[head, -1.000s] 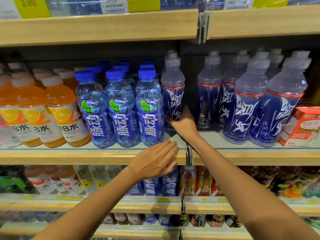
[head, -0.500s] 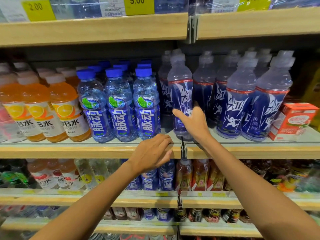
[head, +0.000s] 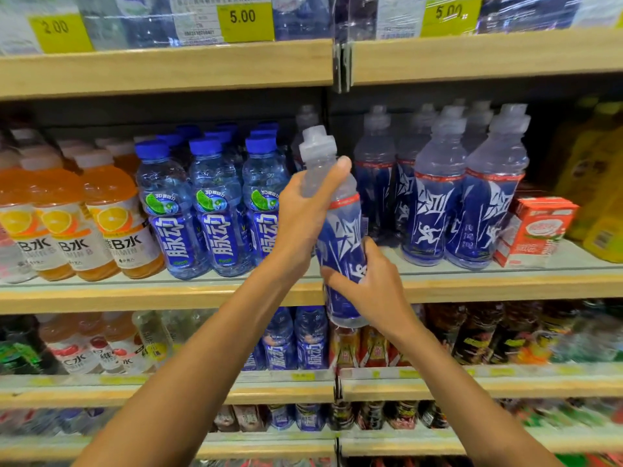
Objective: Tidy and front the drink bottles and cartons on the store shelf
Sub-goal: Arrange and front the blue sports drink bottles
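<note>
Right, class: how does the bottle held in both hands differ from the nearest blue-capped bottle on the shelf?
The held bottle has a clear sports cap; the blue-capped bottle a solid blue cap. The held bottle is tilted, gripped by left hand and right hand; the blue-capped bottle stands upright on the shelf. Both have blue labels.

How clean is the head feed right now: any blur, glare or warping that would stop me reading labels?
Head view: the held bottle and the blue-capped bottles beside it are sharp and evenly lit; the lower shelves and the frame edges smear with blur; the shrink-wrapped packs on top catch glare; wide-angle distortion makes the sport bottles on the right lean outward.
</note>
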`<state>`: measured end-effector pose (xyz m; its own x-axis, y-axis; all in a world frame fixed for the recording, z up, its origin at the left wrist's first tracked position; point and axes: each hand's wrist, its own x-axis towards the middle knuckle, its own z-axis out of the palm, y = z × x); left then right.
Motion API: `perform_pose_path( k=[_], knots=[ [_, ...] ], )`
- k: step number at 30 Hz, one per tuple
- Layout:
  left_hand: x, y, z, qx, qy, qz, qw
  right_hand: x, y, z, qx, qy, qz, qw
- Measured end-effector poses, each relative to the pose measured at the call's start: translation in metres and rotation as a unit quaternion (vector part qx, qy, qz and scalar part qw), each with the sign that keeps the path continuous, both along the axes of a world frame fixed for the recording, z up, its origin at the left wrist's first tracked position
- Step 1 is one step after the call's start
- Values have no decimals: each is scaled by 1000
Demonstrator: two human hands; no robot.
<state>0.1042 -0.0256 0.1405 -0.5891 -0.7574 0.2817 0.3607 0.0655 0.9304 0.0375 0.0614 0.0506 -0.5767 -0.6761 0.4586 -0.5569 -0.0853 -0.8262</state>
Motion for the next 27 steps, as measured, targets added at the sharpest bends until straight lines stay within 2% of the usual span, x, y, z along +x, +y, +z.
perform_pose_path(
  k=[4,7,10,12,14,17,19,21,23,27],
  knots=[
    [-5,4,0,24,10,48,998,6,2,-2,-8,10,5,1000],
    [0,-2,7,64,3,22,998,0,12,0,-27,-93,113,989],
    [7,-18,14,102,-5,-103,989,-10,22,4,-19,-211,221,952],
    [9,-25,18,106,23,-197,974,-10,22,7,18,-263,282,922],
    [9,-26,20,110,59,-293,948,-6,17,9,60,-311,341,885],
    [8,-29,20,118,92,-416,897,3,10,15,43,-324,427,843],
    [7,-29,20,120,99,-452,878,10,5,18,19,-309,430,848],
    [7,-30,18,116,87,-447,883,14,3,17,-5,-313,411,856],
    [9,-32,16,81,54,-411,906,13,4,15,-24,-316,387,866],
    [18,-34,14,-35,-68,-245,966,5,10,14,-11,-261,254,931]
  ],
)
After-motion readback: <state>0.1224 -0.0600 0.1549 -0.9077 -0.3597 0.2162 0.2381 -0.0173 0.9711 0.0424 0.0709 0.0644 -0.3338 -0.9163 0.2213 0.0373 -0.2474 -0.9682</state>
